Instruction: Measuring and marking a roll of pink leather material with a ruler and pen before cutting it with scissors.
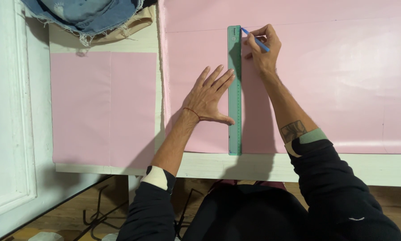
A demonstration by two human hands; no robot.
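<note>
Two bare hands work over one white-painted wooden desk point(263, 167), and there are two pieces of pink material on it: a large pink sheet of fabric point(334, 89) that covers most of the desk's right and middle, and a smaller pink rectangular sheet point(104, 107) lying flat to the left, apart from the big one with a strip of bare white desk between them. One long, narrow, translucent green plastic ruler point(235, 89) lies on the large sheet, running straight from the sheet's near edge away from the person. The left hand point(209, 98) is spread wide and pressed flat on the pink fabric, its thumb and fingertips touching the ruler's left edge. The right hand point(263, 47) is closed around one thin blue pen point(255, 39), gripped between thumb and fingers, with the tip at the ruler's far end on its right edge. One heap of frayed blue denim cloth point(86, 15) sits at the far left corner of the desk, resting on a beige layer, well apart from both hands. The large sheet's near edge lies just inside the desk's front edge, leaving a bare white band. To the right of the ruler the pink fabric stretches open and unbroken to the picture's edge. Below the desk, wooden floor point(66, 214) shows.
</note>
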